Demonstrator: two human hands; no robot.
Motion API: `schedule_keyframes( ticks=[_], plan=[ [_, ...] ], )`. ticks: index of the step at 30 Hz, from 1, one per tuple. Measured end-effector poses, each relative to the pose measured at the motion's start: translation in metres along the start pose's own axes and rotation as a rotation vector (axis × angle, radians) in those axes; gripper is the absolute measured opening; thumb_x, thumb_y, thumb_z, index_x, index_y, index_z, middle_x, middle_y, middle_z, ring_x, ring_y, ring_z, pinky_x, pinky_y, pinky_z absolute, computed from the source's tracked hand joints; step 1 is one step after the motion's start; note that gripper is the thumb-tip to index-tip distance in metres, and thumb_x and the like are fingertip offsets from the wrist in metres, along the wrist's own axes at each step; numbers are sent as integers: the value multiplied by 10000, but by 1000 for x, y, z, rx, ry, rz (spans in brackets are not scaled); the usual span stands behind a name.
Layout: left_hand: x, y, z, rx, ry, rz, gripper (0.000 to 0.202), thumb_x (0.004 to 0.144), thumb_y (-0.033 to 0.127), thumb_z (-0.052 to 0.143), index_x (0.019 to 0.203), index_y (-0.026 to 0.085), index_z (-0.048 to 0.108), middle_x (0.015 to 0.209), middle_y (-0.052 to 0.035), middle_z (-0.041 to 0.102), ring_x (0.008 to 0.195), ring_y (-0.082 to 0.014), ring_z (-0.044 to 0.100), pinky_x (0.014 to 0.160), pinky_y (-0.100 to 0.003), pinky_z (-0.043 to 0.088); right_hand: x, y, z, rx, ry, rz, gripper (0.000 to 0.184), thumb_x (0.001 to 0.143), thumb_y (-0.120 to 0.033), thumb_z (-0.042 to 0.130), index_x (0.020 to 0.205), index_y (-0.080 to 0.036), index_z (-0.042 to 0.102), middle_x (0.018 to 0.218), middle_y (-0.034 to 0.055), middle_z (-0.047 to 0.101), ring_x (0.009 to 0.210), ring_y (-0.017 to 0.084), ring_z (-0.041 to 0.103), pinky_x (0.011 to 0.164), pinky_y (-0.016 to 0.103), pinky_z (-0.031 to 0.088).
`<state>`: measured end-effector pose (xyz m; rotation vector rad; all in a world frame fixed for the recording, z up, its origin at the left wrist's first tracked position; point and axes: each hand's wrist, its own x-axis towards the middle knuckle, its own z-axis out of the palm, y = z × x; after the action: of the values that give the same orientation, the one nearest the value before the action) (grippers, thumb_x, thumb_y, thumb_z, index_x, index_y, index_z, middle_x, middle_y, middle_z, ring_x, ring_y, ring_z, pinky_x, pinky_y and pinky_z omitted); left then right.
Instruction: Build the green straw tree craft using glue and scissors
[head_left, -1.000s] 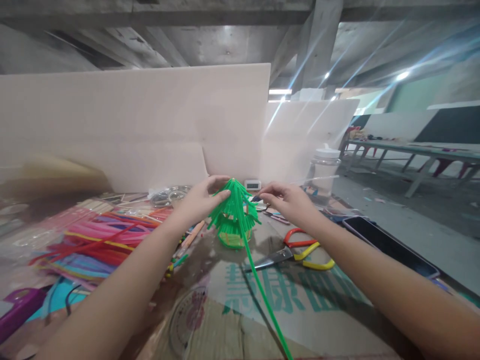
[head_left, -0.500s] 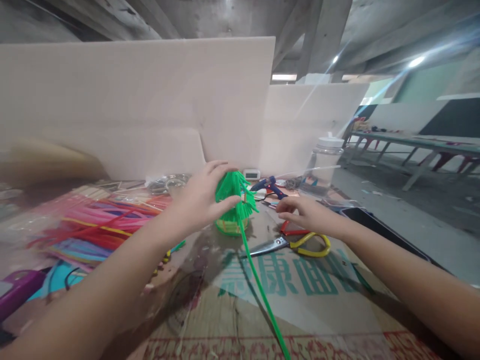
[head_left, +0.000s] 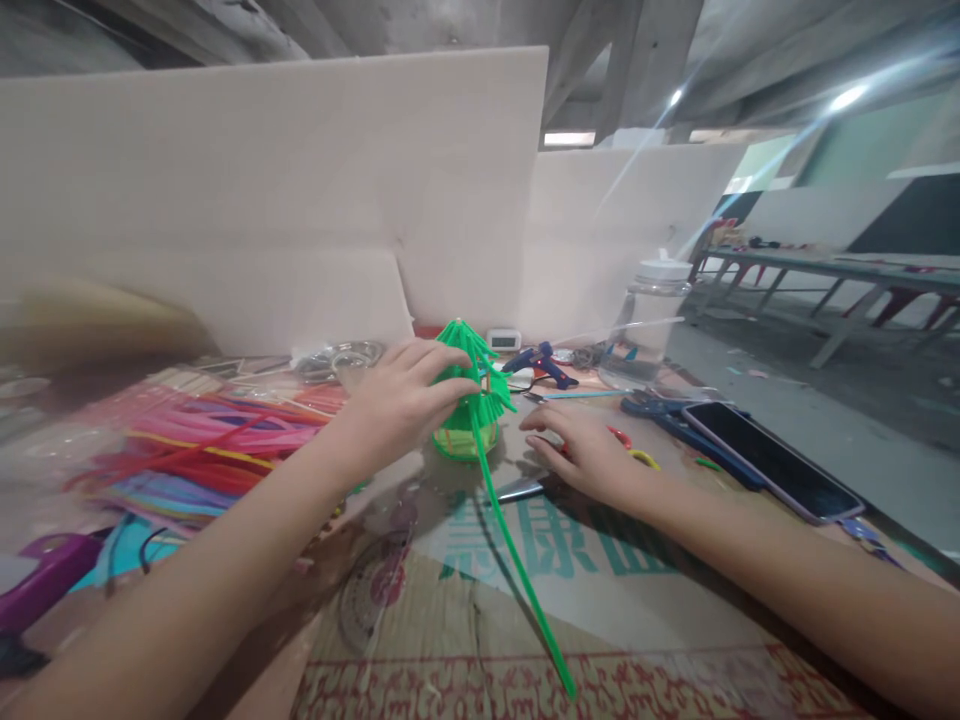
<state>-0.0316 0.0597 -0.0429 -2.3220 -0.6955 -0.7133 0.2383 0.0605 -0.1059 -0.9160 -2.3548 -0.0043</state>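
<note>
A small cone-shaped craft of green pipe cleaners (head_left: 489, 400) stands on the table, with layered fringes and a paler round base. One long green pipe cleaner (head_left: 517, 560) trails from its front toward me. My left hand (head_left: 409, 395) grips the craft's left side, thumb across its front and fingers behind the thumb on the upper part. To the right of the craft, my right hand (head_left: 577, 450) hovers low with curved fingers apart and nothing visible between them. Beneath it lie scissors (head_left: 519, 490) with red and yellow handles, mostly hidden by that hand.
Bundles of coloured pipe cleaners (head_left: 217, 440) lie at left, near a purple tool (head_left: 56, 580). Behind the craft are a blue glue gun (head_left: 544, 365) and a small digital display (head_left: 503, 340). A clear bottle (head_left: 645, 320) and a phone (head_left: 772, 460) stand and lie at right.
My right hand has moved left and down, closer to the craft, and now covers most of the scissors. My left hand has slid slightly lower, exposing the craft's tip. The view has shifted slightly.
</note>
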Motion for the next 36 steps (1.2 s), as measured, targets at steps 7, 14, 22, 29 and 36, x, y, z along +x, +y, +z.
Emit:
schedule_keyframes(
  ticks=[7,14,22,29,36],
  plan=[
    [-4,-7,2,-70,-6,-14,199,946,235,530,1057,245,695,1158,-70,675,1104,-237,583,945,-403,448,2,4,-3,15,-60,48,192,960,-275,455,1027,-186,611,1030,104,684,979,235,627,847,375,484],
    [-2,-4,-3,-32,-33,7,286,961,210,475,1213,215,609,1188,-78,681,1097,-224,604,997,-410,426,18,24,-40,19,-122,171,211,911,-317,514,1002,-182,648,1004,93,701,919,234,630,815,365,468],
    [-7,-4,3,59,-2,22,180,952,223,509,1075,213,640,1192,-77,683,1122,-247,596,969,-418,433,10,35,-71,41,-554,120,259,866,-302,569,1093,-221,665,1052,79,678,939,235,618,769,318,459],
    [-9,-11,0,-23,-4,-34,297,909,149,490,1171,214,613,1201,-89,671,1121,-253,604,963,-418,452,-6,49,-64,42,-708,16,637,696,-144,642,1308,-314,602,1121,70,625,990,247,585,828,320,453],
    [-3,-13,-4,-296,171,-553,364,922,296,503,1272,203,546,1276,-91,606,1187,-247,560,1008,-418,453,-17,49,-61,51,-622,18,510,687,-173,653,1189,-260,668,1056,87,632,936,243,589,811,324,465]
  ],
)
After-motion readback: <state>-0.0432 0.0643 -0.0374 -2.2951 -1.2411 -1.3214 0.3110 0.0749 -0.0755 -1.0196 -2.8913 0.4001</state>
